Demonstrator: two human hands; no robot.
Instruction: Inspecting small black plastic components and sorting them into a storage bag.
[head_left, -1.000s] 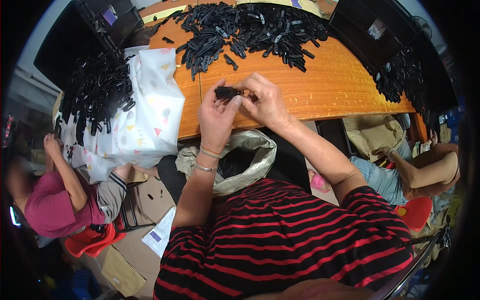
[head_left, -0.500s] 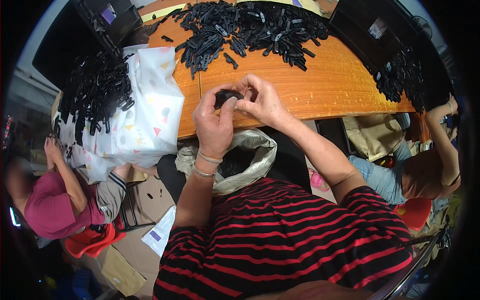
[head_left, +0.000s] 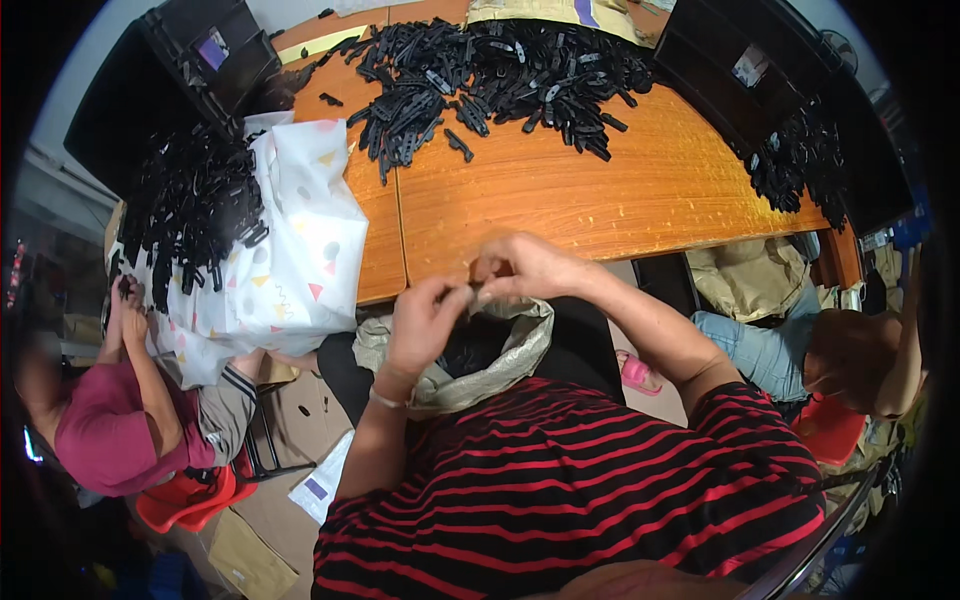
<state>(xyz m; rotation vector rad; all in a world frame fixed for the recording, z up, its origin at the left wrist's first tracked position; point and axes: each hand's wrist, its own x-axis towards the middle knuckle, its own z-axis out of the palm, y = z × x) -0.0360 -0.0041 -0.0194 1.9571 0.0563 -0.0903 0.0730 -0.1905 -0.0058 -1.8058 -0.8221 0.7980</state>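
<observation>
Both hands meet just off the near edge of the wooden bench (head_left: 600, 200), above an open woven sack (head_left: 520, 340) that sits between the person's lap and that edge. The left hand (head_left: 425, 325) has its fingers curled in, fingertips pressed toward the right hand (head_left: 525, 270), whose fingers are also bent and pinched together. The two sets of fingers touch, closed around something small that is hidden between them; what it is cannot be told. A thin bracelet (head_left: 385, 398) circles the left wrist.

Inside the sack's mouth lie dark pieces, too shadowed to make out. A large heap of black plastic parts (head_left: 500, 70) spreads along the far edge of the bench, well apart from the hands. A second pile of black parts (head_left: 190, 215) lies on a white patterned sheet (head_left: 300, 260) draped over the left end. More black parts (head_left: 795, 160) sit by the right end, beside a dark bin (head_left: 740, 70).

At the left end another person in a maroon top (head_left: 100, 440) holds both hands up at the sheet's edge
</observation>
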